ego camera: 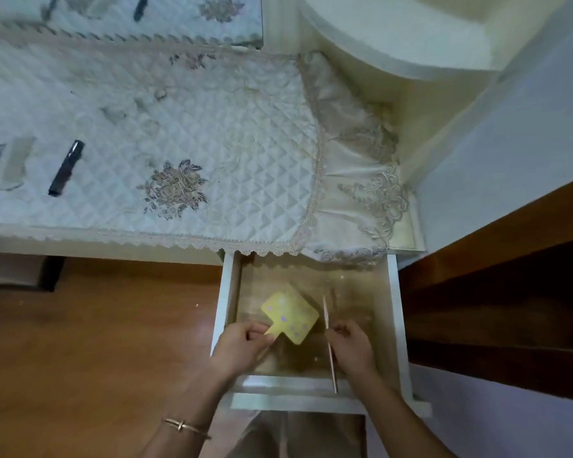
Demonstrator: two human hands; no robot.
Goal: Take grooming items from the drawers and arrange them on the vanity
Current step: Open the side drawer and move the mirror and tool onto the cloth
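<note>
An open white drawer [396, 312] juts out from under the vanity at the lower middle. Inside it, my left hand [242, 347] grips the handle of a yellow square hand mirror [290, 314] with pale purple spots. My right hand [353, 347] pinches a thin pinkish stick [328, 335], like a pencil, that runs from the drawer's middle to its front edge. The vanity top [179, 127] wears a quilted white cloth with embroidered flowers. On its left lie a dark tube [66, 167] and a pale, whitish comb-like item [14, 160].
A mirror [123, 14] rises at the back of the vanity and reflects the dark tube. A lace frill [361, 180] hangs over the vanity's right end. Brown wooden floor [96, 342] lies left of the drawer; a dark wooden frame [510, 276] stands at the right.
</note>
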